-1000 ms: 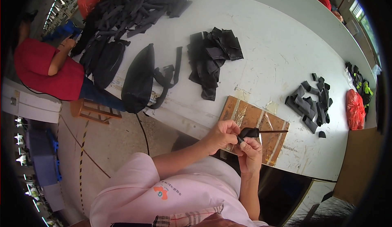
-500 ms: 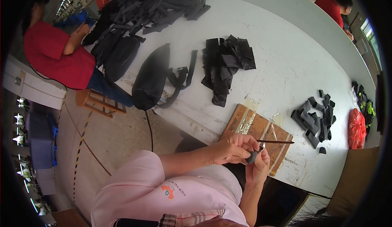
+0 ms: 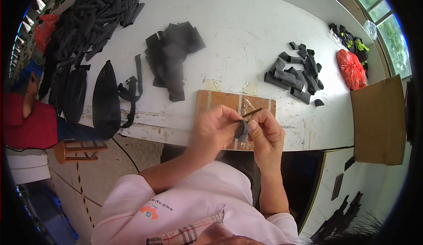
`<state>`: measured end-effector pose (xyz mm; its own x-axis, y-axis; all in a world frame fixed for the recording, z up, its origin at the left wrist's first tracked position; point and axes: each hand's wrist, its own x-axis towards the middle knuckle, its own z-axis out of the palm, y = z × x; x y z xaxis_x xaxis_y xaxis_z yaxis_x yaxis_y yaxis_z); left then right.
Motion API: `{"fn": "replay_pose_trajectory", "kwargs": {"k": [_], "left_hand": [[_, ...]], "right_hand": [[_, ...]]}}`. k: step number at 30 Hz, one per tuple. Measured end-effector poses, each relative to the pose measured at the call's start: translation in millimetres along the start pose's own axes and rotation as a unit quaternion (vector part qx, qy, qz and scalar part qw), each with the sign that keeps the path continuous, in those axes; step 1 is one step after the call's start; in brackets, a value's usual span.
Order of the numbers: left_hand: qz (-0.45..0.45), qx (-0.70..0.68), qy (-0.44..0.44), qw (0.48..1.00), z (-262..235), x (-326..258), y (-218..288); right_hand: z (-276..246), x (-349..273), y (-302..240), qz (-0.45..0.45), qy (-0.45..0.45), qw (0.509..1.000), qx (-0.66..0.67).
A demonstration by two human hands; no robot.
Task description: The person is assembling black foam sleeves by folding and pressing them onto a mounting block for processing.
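Note:
Over a brown wooden board, my two hands meet around a small dark grey fabric piece. My left hand, slightly blurred, pinches its left side. My right hand has thumb and forefinger closed at the piece's right edge. A thin dark stick slants just above the fabric, between my hands; what holds its lower end is hidden. To the right lies a pile of short, dark grey fabric tubes, with one small piece apart from it.
Flat black fabric pieces lie left of the board. Further left are a black pouch, a strap and a large heap of dark strips. A red bag and cardboard stand right. A co-worker in red sits left.
My view has swung right, so the table sits further left and the co-worker is partly cut off. The stick shows shorter and more tilted. Both hands still hold the fabric piece.

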<state>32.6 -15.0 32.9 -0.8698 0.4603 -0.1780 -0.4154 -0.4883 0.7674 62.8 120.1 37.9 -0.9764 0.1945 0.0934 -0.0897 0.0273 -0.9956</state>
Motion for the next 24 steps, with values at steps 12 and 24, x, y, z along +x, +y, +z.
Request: {"fn": "replay_pose_trajectory", "kwargs": {"k": [12,24], "left_hand": [[-0.192,-0.369,-0.132,0.900,-28,44,-24],[-0.056,-0.139,-0.016,0.989,-14,37,-7]], "right_hand": [[-27,35,20,0.230,-0.107,0.924,0.286],[-23,41,44,0.191,-0.152,0.928,0.283]]}}
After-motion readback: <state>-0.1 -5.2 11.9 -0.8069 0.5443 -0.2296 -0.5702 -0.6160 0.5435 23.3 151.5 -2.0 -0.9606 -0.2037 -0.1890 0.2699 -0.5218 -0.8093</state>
